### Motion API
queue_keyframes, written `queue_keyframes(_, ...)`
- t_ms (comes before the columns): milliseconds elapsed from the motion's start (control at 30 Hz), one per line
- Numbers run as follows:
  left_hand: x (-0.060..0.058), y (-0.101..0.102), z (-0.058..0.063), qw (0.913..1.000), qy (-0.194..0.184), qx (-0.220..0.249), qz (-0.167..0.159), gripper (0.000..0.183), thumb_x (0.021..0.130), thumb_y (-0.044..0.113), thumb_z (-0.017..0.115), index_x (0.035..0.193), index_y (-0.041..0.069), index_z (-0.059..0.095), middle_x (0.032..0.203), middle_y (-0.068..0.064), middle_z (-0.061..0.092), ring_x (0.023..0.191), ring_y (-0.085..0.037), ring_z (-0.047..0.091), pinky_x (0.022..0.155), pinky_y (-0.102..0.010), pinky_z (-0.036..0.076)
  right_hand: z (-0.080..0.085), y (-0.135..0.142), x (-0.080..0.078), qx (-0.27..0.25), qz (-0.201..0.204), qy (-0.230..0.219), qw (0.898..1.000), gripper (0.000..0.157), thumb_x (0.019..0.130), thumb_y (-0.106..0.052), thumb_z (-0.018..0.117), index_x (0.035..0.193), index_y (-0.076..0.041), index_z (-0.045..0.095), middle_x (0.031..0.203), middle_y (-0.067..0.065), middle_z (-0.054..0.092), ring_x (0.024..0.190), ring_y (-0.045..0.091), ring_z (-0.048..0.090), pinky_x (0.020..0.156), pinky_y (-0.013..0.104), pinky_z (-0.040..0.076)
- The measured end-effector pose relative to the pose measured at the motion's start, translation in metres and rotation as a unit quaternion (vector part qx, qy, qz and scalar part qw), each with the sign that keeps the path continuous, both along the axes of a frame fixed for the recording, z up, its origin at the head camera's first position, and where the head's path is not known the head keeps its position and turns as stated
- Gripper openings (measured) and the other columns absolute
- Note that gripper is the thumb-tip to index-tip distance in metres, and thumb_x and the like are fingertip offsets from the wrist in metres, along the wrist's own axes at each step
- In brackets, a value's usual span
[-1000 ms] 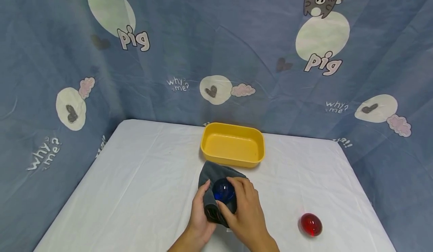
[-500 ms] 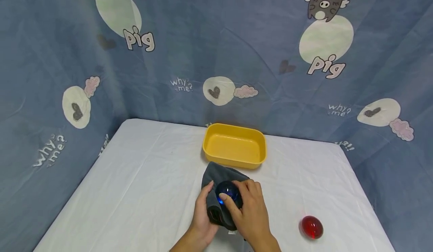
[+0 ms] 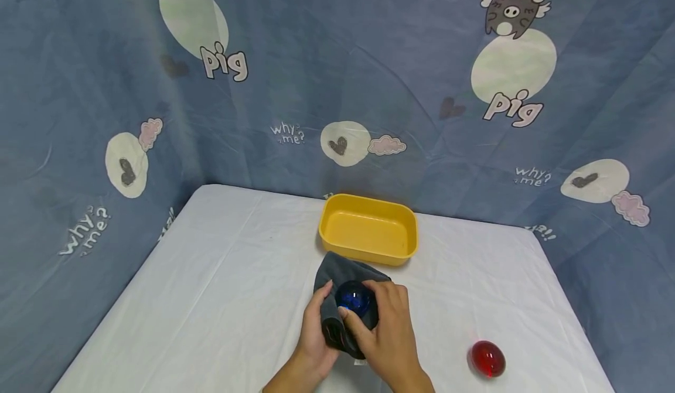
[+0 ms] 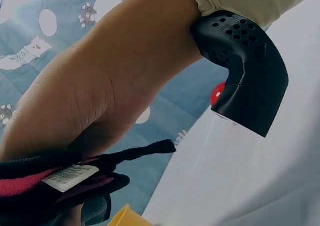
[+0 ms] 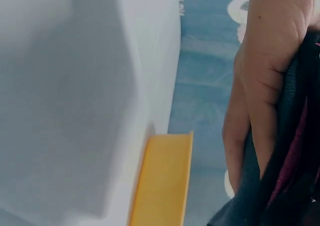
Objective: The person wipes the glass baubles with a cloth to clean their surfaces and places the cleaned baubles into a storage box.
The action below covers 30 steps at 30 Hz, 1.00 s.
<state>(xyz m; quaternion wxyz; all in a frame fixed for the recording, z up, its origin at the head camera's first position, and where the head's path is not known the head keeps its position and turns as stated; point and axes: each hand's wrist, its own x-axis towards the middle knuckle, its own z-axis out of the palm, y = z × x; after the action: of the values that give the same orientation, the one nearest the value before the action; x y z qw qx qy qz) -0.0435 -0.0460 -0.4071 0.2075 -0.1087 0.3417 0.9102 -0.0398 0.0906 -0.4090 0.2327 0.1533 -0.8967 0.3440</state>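
A folded dark grey cloth [image 3: 328, 276] lies in my left hand [image 3: 314, 330], whose thumb comes up over its left edge in the head view. On that cloth sits a shiny, clear blue ball [image 3: 352, 297]. My right hand [image 3: 389, 330] grips the ball between thumb and fingers, from the right. Layers of the cloth [image 4: 30, 161] with pink inside and a white label [image 4: 71, 178] show in the left wrist view. Fingers of my right hand [image 5: 265, 80] lie along the cloth [image 5: 285, 151] in the right wrist view; the ball is hidden there.
A yellow tray [image 3: 366, 235] stands just beyond the cloth on the white-covered table [image 3: 237, 299]. To the right lies a clear red ball [image 3: 487, 358]. Blue printed fabric [image 3: 274, 47] hangs around the table's back and sides.
My right thumb has slid up over the blue ball and back to its lower edge. The head view has shifted slightly. Red ball and tray stay put on the table.
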Motion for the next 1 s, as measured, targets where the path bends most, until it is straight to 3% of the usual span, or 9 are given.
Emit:
queue_keyframes(200, 0.0011, -0.0003, 0.0016, 0.9999, -0.004, -0.006, -0.012, 0.071, 0.097, 0.053, 0.040, 0.146, 0.004, 0.022, 0.136, -0.008, 0.047, 0.117, -0.017, 0.053, 0.101, -0.032, 0.041, -0.0019, -0.0026, 0.0010, -0.009, -0.046, -0.030, 0.998, 0.041, 0.086, -0.049, 0.068, 0.104, -0.012, 0.069, 0.098, -0.006, 0.049, 0.096, 0.012, 0.038, 0.081, 0.033, 0.040)
queue_keyframes(333, 0.0014, 0.0000, 0.0013, 0.9999, -0.002, -0.007, -0.009, 0.070, 0.097, 0.052, 0.041, 0.145, 0.004, 0.023, 0.134, -0.008, 0.048, 0.116, -0.016, 0.053, 0.100, -0.032, 0.042, -0.0031, -0.0048, 0.0026, -0.008, -0.058, -0.064, 0.996, 0.042, 0.090, -0.051, 0.062, 0.103, -0.012, 0.069, 0.097, -0.007, 0.046, 0.097, 0.011, 0.036, 0.083, 0.034, 0.042)
queue_keyframes(433, 0.0000, 0.0002, 0.0007, 1.0000, -0.004, -0.003, -0.003, 0.068, 0.098, 0.051, 0.040, 0.146, 0.005, 0.025, 0.135, -0.008, 0.048, 0.116, -0.016, 0.053, 0.099, -0.032, 0.042, -0.0037, -0.0048, 0.0037, -0.005, -0.045, -0.072, 0.996, 0.049, 0.090, -0.053, 0.061, 0.116, -0.012, 0.064, 0.104, -0.006, 0.047, 0.102, 0.011, 0.038, 0.086, 0.036, 0.043)
queue_keyframes(600, -0.0027, 0.0005, 0.0019, 0.9999, 0.005, 0.010, 0.006, 0.066, 0.099, 0.048, 0.040, 0.147, 0.007, 0.024, 0.139, -0.007, 0.045, 0.120, -0.016, 0.051, 0.101, -0.032, 0.041, -0.0035, -0.0006, 0.0036, -0.003, 0.013, -0.036, 0.999, 0.070, 0.084, -0.045, 0.071, 0.141, -0.014, 0.044, 0.124, 0.000, 0.048, 0.112, 0.016, 0.042, 0.093, 0.039, 0.038)
queue_keyframes(800, -0.0017, -0.0001, 0.0018, 1.0000, 0.003, 0.001, 0.002, 0.067, 0.099, 0.049, 0.039, 0.147, 0.005, 0.021, 0.138, -0.008, 0.046, 0.118, -0.015, 0.052, 0.100, -0.031, 0.041, -0.0008, 0.0030, 0.0007, 0.006, 0.036, -0.030, 0.999, 0.060, 0.084, -0.045, 0.073, 0.131, -0.015, 0.052, 0.122, -0.003, 0.050, 0.110, 0.015, 0.044, 0.093, 0.038, 0.037)
queue_keyframes(1000, -0.0006, -0.0002, 0.0016, 1.0000, -0.001, -0.005, -0.005, 0.069, 0.098, 0.050, 0.039, 0.148, 0.005, 0.022, 0.140, -0.008, 0.044, 0.119, -0.017, 0.051, 0.102, -0.033, 0.040, -0.0006, 0.0029, -0.0009, -0.003, 0.012, -0.032, 0.999, 0.055, 0.084, -0.052, 0.070, 0.122, -0.013, 0.061, 0.112, -0.007, 0.055, 0.098, 0.012, 0.043, 0.082, 0.030, 0.039)
